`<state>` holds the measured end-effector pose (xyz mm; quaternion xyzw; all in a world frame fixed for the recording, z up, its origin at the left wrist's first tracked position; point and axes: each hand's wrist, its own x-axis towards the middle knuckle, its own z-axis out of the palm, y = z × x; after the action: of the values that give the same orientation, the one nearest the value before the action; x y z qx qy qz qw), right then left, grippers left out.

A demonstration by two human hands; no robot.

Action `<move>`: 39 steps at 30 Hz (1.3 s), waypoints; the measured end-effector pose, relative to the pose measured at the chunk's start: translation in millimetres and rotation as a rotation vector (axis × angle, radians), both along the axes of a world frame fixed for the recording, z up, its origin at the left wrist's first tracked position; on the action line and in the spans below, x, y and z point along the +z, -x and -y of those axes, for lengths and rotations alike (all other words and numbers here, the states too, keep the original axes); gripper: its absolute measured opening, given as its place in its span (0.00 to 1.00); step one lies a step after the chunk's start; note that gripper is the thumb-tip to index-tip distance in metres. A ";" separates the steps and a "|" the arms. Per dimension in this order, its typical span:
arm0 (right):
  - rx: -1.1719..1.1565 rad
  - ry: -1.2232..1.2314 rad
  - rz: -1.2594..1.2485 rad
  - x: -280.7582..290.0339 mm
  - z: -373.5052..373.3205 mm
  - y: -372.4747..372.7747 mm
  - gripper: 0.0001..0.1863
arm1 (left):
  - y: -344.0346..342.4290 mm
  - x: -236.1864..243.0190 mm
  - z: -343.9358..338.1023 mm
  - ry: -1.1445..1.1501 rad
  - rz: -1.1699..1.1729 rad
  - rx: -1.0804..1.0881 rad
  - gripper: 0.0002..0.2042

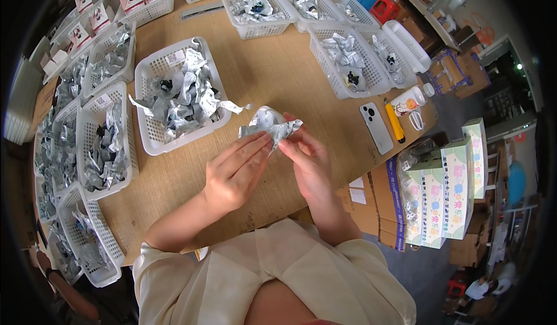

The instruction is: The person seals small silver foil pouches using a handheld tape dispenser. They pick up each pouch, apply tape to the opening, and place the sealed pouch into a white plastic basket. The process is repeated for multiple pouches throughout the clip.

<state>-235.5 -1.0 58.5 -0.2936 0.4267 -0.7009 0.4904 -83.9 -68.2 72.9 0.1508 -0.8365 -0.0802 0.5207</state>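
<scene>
Between both hands, above the front of the wooden table (255, 64), is a crumpled silver foil pouch (271, 125). My left hand (238, 168) is closed, its fingers laid together over the pouch's near left edge. My right hand (308, 157) pinches the pouch's right side between thumb and fingers. What lies inside the pouch cannot be made out. Just left of the hands stands a white perforated basket (152, 141), heaped with torn silver foil pouches (194, 90) and a small black piece (166, 85). One foil strip sticks out over its rim toward my hands.
More white baskets (132, 151) of foil line the left side; others (258, 32) stand at the back and right. A phone (376, 129), a yellow cutter (394, 121) and a white bottle (409, 100) lie at the right edge. Cartons (447, 191) stand beyond it. Another person's arm (69, 290) shows lower left.
</scene>
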 end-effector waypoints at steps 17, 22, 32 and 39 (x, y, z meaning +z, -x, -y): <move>-0.418 0.582 -0.888 -25.2 12.4 2.3 0.33 | -2.3 -10.7 8.0 -1.326 -0.359 -0.304 0.07; -0.291 0.467 -1.464 22.0 10.2 13.2 0.17 | -3.7 -5.0 4.0 -1.146 -0.240 -0.349 0.07; 0.237 0.112 -0.819 12.6 10.8 52.2 0.17 | -9.8 1.4 11.4 -0.938 -0.053 -0.260 0.13; -0.385 -0.147 -1.198 -69.3 106.3 151.6 0.14 | -57.9 34.4 62.2 -0.673 -0.278 0.063 0.08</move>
<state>-387.1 -107.2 -10.8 -0.5186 0.7193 -0.4595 0.0504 -26.0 -130.4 107.3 0.3271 -0.6796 -0.3544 0.5527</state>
